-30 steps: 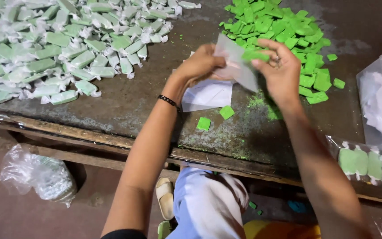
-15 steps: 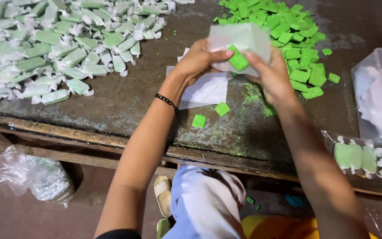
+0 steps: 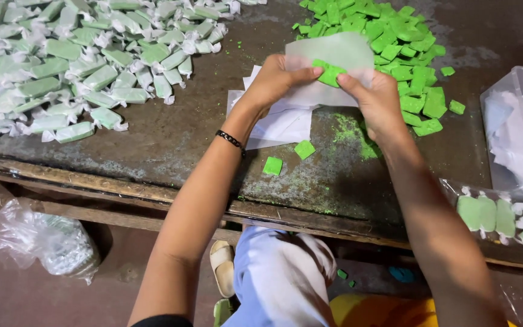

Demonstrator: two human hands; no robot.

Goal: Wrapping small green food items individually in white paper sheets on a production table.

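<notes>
Above the surface's (image 3: 171, 142) far middle: left hand (image 3: 272, 82) and right hand (image 3: 375, 100), each grip pinched tight on one green block (image 3: 329, 74) and its translucent wrapper (image 3: 334, 51). Bare room lies toward the near edge; wrapped pile (image 3: 74, 60) far left, unwrapped blocks (image 3: 388, 30) far right.

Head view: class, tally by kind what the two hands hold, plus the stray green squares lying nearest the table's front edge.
Green block pinched by left hand and right hand: 1
Translucent white paper wrapper: 1
Stray flat green squares: 2
Total: 4
</notes>
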